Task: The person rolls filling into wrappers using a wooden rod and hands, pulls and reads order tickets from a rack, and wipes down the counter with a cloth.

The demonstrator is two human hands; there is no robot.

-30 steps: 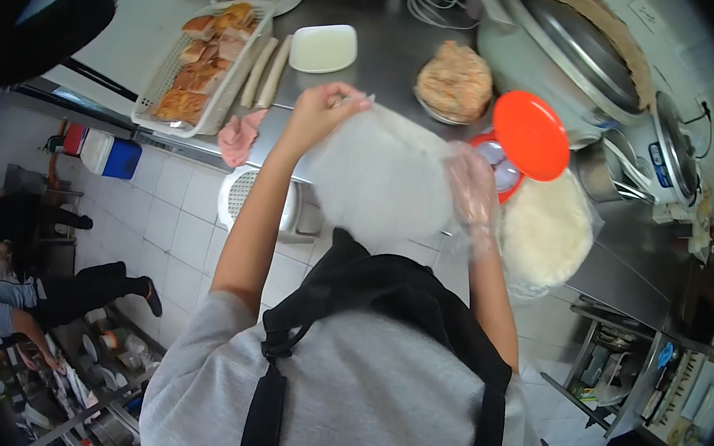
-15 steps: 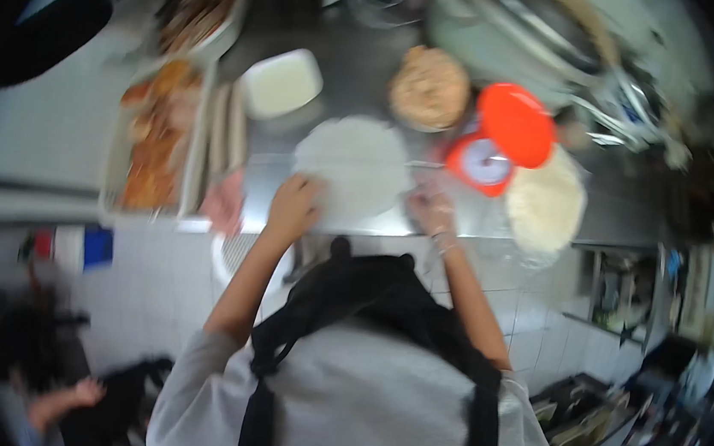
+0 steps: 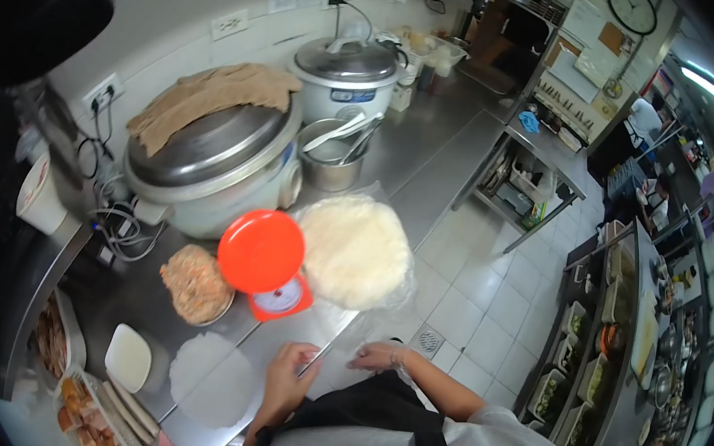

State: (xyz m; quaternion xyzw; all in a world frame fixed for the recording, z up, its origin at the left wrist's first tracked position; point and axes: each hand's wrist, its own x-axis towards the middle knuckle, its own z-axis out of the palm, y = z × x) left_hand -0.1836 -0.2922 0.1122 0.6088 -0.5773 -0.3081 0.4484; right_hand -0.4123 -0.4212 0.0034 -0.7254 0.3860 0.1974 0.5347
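My left hand (image 3: 289, 373) is at the front edge of the steel counter, its fingers curled together. Just to its right, past the edge, is my right hand (image 3: 376, 357), fingers bent, with clear plastic around the wrist. Something filmy and see-through shows faintly between the hands; I cannot make out what it is. A thin white round sheet (image 3: 211, 378) lies flat on the counter left of my left hand. Beyond the hands stand a red kitchen scale (image 3: 261, 251) and a pale round mass in a clear plastic bag (image 3: 356, 253). A bowl of orange-flecked filling (image 3: 196, 283) sits left of the scale.
A white tub (image 3: 128, 357) and a tray of browned food pieces (image 3: 81, 411) are at the lower left. Behind the scale stand a large cooker with a brown cloth (image 3: 213, 106), a steel pot with utensils (image 3: 330, 169) and a rice cooker (image 3: 345, 76). Shelving (image 3: 593, 358) lines the right.
The view has swung to the right, bringing the cookers and aisle into sight. My hands have left the white sheet's edge and come closer together at the counter edge, to its right.
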